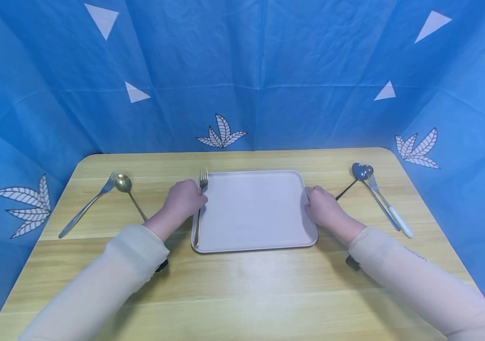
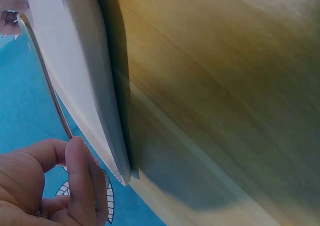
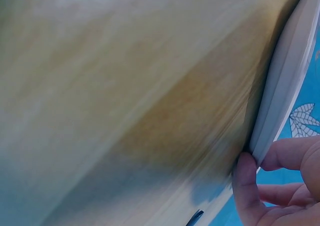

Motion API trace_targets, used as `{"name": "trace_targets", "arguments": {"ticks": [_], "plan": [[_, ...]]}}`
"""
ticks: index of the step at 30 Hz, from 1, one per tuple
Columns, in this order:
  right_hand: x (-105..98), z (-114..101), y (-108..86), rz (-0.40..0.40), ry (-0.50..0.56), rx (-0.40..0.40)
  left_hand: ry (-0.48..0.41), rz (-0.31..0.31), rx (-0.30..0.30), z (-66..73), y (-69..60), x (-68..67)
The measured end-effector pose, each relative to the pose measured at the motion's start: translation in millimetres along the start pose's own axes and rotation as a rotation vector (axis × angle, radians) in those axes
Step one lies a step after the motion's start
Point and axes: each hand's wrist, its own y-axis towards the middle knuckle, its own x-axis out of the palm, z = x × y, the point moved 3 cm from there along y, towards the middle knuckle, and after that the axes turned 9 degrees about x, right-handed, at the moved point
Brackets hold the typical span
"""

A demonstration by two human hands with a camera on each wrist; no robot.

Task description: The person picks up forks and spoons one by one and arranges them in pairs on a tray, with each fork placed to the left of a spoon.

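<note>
A pale, rectangular tray (image 1: 259, 210) lies on the wooden table in the head view. My left hand (image 1: 184, 199) pinches a metal fork (image 1: 203, 177) at the tray's left side. The fork's tines point away from me, and its handle (image 2: 50, 88) runs over the tray's left edge, also visible in the left wrist view. At the opposite side my right hand (image 1: 325, 207) grips the tray's right rim (image 3: 280, 81), thumb and fingers on either side of it in the right wrist view.
Left of the tray lie another fork (image 1: 86, 208) and a gold-toned spoon (image 1: 123, 183), its handle partly behind my left wrist. To the right, a dark spoon (image 1: 358, 171), a second spoon (image 1: 382, 205) and a white-handled fork (image 1: 401, 221) overlap. A blue curtain (image 1: 302, 71) surrounds the table.
</note>
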Motion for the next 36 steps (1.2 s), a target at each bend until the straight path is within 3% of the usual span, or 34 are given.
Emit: {"name": "trace_targets", "arguments": {"ticks": [11,36], "plan": [[-0.7,-0.8,-0.6,-0.001,-0.005,0.0,-0.016,-0.009,-0.044,3.4,1.3,6.8],[-2.6,-2.1,-0.8,-0.015,-0.006,0.012,-0.003,-0.007,-0.029,6.3,1.1,16.8]]}}
